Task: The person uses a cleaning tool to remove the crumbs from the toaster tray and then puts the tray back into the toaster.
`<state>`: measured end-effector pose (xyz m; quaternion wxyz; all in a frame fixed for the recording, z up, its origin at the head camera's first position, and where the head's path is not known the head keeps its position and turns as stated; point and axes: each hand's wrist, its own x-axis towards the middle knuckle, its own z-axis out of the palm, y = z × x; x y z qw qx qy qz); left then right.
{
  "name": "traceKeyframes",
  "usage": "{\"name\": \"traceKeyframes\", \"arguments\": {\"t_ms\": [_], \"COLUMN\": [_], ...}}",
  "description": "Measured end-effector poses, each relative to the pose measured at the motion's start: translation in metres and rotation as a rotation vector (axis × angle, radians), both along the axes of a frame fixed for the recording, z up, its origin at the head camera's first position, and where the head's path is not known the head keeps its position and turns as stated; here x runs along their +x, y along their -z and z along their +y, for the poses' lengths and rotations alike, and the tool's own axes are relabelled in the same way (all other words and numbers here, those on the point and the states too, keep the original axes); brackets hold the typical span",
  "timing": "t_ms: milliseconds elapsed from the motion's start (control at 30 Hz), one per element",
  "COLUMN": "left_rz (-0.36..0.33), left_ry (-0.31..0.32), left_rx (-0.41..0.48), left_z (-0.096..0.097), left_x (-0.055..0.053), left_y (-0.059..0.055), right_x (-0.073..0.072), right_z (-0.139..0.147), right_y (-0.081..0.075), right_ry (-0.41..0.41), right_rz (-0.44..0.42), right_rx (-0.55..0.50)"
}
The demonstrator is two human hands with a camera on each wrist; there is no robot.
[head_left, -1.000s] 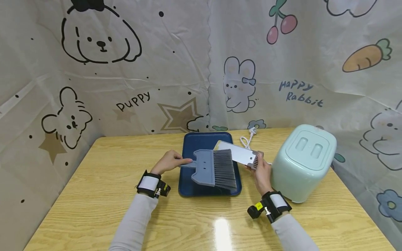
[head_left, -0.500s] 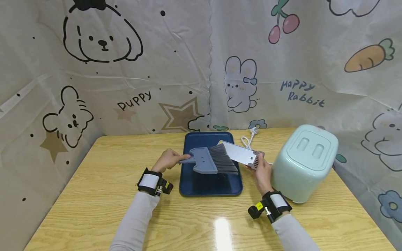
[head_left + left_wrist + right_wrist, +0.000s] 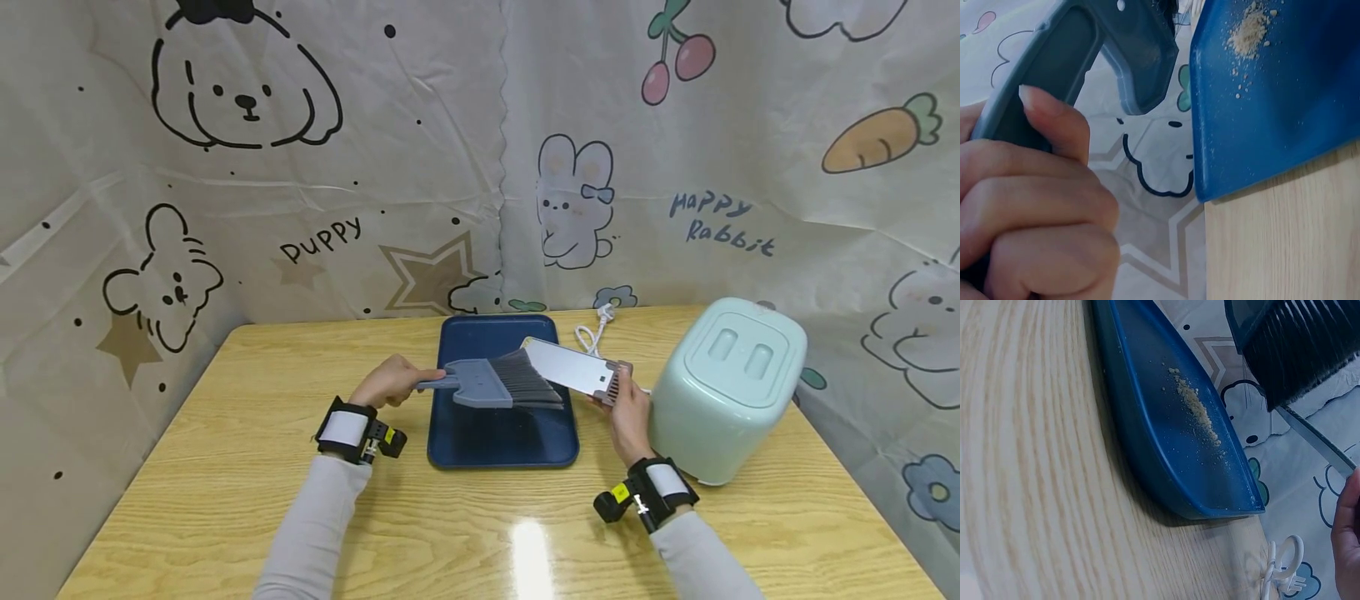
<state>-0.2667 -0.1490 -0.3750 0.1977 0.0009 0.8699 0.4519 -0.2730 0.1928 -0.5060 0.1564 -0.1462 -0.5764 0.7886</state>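
Note:
My left hand grips the handle of a grey-blue hand brush, fingers curled round it in the left wrist view. Its dark bristles hang above the blue tray and reach the near side of a flat silver crumb tray. My right hand pinches that crumb tray by its grey slotted end, holding it tilted over the blue tray's right edge. Pale crumbs lie in a heap and scattered specks on the blue tray; the brush hides them in the head view.
A mint-green toaster with a lid stands just right of my right hand. Its white cord and plug lie behind, near the back edge of the wooden table. A printed cloth hangs around the back and sides.
The brush has swung up and back, then shifted left and slightly lower with my left hand, its bristles now more edge-on. My right hand and the crumb tray have stayed almost still.

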Motion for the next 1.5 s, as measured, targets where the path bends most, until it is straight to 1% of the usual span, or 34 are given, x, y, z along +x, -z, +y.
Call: {"name": "traceKeyframes", "arguments": {"t_ms": [33,233,267,333,433,467,600,700,767,867,967,1033,1067,1133,1233,1300,1367,1433,1500], "left_rz": [-0.002,-0.005,-0.003,0.007,0.024,0.032,0.054,0.076,0.1,0.178,0.286,0.374,0.423,0.529,0.688,0.765,0.806,0.822,0.812], "left_ry": [0.002,0.01,0.012,0.02,0.021,0.023,0.024,0.029,0.019,0.018,0.022,0.019,0.016,-0.002,-0.053,-0.093,-0.133,-0.153,-0.16], "left_rx": [-0.002,0.0,-0.002,-0.002,0.007,0.006,-0.005,-0.035,-0.065,-0.104,-0.109,-0.101,-0.098,-0.092,-0.093,-0.09,-0.085,-0.073,-0.052], "left_z": [-0.001,-0.011,-0.012,-0.014,-0.017,-0.017,-0.02,-0.023,-0.024,-0.026,-0.026,-0.024,-0.021,-0.015,-0.001,0.009,0.018,0.027,0.035], "left_x": [0.0,0.002,0.002,0.003,0.005,0.005,0.007,0.008,0.008,0.007,0.005,0.003,0.003,0.001,-0.001,-0.002,-0.002,-0.002,-0.001], "left_y": [0.0,-0.002,-0.003,-0.004,-0.005,-0.005,-0.003,-0.002,-0.002,-0.004,-0.008,-0.01,-0.01,-0.008,-0.001,0.003,0.007,0.01,0.011], "right_x": [0.005,0.009,0.004,0.004,0.005,0.007,0.012,0.009,0.007,0.002,0.0,0.003,0.005,0.014,0.028,0.036,0.039,0.039,0.035], "right_z": [-0.001,0.0,0.001,0.0,-0.001,-0.001,-0.001,0.0,0.0,0.001,0.002,0.001,-0.001,-0.006,-0.016,-0.022,-0.025,-0.028,-0.026], "right_y": [-0.007,-0.012,-0.006,-0.007,-0.01,-0.013,-0.02,-0.017,-0.014,-0.006,-0.004,-0.005,-0.009,-0.022,-0.046,-0.06,-0.067,-0.068,-0.056], "right_ry": [-0.023,-0.039,-0.014,-0.016,-0.01,-0.025,-0.042,-0.028,-0.028,-0.003,0.006,0.0,-0.003,-0.012,-0.032,-0.049,-0.069,-0.074,-0.098], "right_rz": [0.023,0.039,0.015,0.008,-0.019,-0.023,-0.029,-0.03,-0.035,-0.037,-0.03,-0.016,-0.015,-0.019,-0.044,-0.061,-0.065,-0.053,0.006], "right_rx": [-0.021,0.016,0.046,0.06,0.092,0.098,0.133,0.122,0.111,0.085,0.061,0.045,0.036,0.036,0.072,0.089,0.089,0.07,0.029]}}
